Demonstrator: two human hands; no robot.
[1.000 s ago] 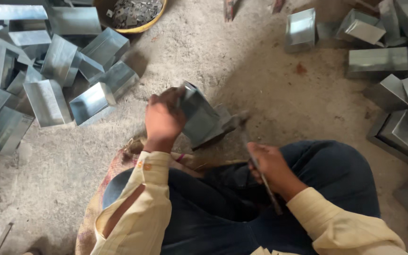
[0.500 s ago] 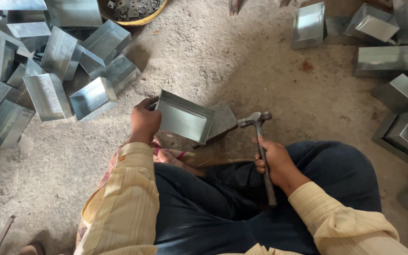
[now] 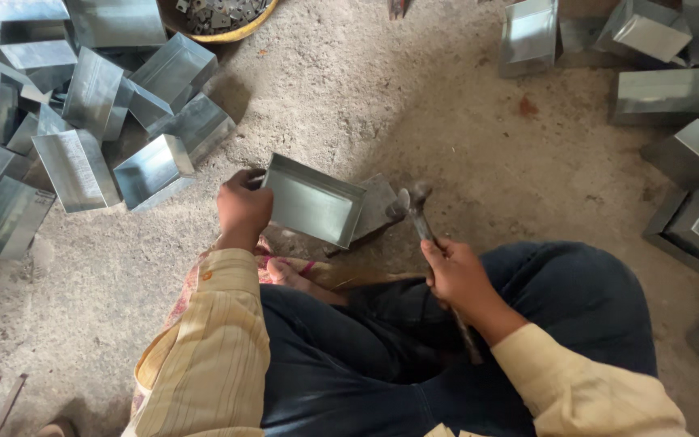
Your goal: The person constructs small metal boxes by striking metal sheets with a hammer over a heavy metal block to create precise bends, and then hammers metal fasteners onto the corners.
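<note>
Hammering step on a metal tray (image 3: 311, 202), tilted on a flat block (image 3: 378, 206) on the floor. Left hand (image 3: 243, 209) gripping tray's edge; right hand (image 3: 456, 275) closed around hammer (image 3: 422, 212). Next blow probably needs steady tray, fingers clear.

I see a dull-sheened sheet-metal tray (image 3: 313, 202), a dark worn metal hammer (image 3: 418, 212), rough gritty concrete floor (image 3: 382, 105), and matt ribbed cloth sleeves (image 3: 212, 348).
</note>
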